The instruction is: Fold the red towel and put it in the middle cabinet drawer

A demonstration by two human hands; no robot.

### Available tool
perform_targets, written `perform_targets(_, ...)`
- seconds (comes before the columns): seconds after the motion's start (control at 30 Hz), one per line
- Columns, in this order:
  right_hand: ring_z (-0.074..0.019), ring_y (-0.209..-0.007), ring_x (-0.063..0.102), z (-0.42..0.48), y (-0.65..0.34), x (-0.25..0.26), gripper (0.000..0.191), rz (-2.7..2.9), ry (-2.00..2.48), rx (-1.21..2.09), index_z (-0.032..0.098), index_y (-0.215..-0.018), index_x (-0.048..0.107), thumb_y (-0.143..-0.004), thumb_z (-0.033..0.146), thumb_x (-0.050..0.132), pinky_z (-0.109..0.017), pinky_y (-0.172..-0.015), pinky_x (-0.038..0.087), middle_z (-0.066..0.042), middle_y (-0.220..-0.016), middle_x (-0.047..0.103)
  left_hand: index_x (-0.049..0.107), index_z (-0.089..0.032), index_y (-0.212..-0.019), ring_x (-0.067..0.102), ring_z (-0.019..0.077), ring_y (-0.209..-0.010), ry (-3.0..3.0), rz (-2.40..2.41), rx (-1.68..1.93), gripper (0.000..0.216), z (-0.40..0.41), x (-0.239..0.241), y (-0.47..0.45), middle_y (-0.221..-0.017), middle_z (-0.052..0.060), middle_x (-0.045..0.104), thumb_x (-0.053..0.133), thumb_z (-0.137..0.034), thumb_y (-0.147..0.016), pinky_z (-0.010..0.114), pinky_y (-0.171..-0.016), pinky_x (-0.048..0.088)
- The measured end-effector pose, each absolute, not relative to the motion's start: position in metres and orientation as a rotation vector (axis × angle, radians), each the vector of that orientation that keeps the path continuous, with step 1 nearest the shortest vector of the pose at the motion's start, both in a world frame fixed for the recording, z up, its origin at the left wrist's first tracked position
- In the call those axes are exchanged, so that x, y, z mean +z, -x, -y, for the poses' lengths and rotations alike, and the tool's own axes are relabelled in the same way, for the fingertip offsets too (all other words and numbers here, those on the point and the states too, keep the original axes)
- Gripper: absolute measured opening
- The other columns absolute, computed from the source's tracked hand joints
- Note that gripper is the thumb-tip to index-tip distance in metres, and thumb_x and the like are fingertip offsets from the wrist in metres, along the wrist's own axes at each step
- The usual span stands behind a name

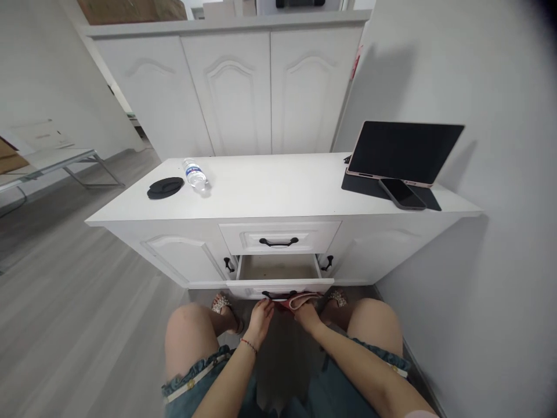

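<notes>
The lower drawer (pixel 281 284) of the white cabinet is pulled out, its inside showing a bare bottom. At its front, my right hand (pixel 307 317) is closed on a red cloth (pixel 300 299) with a pale edge, bunched just under the black drawer handle (pixel 279 295). My left hand (pixel 261 318) is at the handle's left end, fingers curled together near the cloth's left side. What its fingertips grip is hidden. Above, the upper drawer (pixel 279 237) is closed.
On the white cabinet top (pixel 278 191) lie a clear plastic bottle (pixel 195 175) and a flat black round object (pixel 165 187). A tablet (pixel 404 152) leans at the right, with a phone (pixel 402 194) in front. A wall (pixel 487 278) borders the right side.
</notes>
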State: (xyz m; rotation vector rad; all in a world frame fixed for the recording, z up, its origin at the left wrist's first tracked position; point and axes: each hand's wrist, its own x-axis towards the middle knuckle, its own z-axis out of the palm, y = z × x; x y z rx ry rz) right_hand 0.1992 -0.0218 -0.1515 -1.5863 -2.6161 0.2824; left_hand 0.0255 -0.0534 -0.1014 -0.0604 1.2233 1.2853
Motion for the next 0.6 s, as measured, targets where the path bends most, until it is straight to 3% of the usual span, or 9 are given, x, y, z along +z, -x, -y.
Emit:
perform_targets(0.13,-0.0279,-0.107,0.059,0.020,-0.229,-0.146,0.050,2.710,1.545,0.272,0.027,-0.120,0.059,-0.075,0.006,0.054,-0.044,-0.091,0.044,-0.014,-0.120,0.063,0.055,-0.018,-0.069,0.059,0.0095,-0.062,0.076,-1.234,1.252,0.016,0.034,-0.102,-0.033,-0.072,0.002,0.064,0.057,-0.008,-0.081,0.024,-0.072,0.046)
perform_targets(0.27,-0.0299,-0.113,0.054,0.024,-0.256,-0.133,0.056,2.688,1.563,0.132,0.029,-0.127,0.054,-0.076,0.008,0.055,-0.047,-0.094,0.040,-0.013,-0.123,0.060,0.053,-0.018,-0.068,0.055,0.0079,-0.056,0.069,-1.249,1.218,0.018,0.030,-0.107,-0.034,-0.067,0.000,0.062,0.060,-0.006,-0.079,0.022,-0.066,0.045)
perform_targets(0.6,-0.0281,-0.098,0.056,0.034,-0.279,-0.108,0.041,2.437,1.706,-0.054,0.034,-0.127,0.054,-0.088,0.024,0.045,-0.036,-0.074,0.048,-0.012,-0.115,0.056,0.052,-0.019,-0.071,0.057,0.0084,-0.059,-0.002,-1.229,1.187,0.018,0.033,-0.116,-0.027,-0.071,-0.001,0.065,0.068,-0.011,-0.073,0.021,-0.064,0.043)
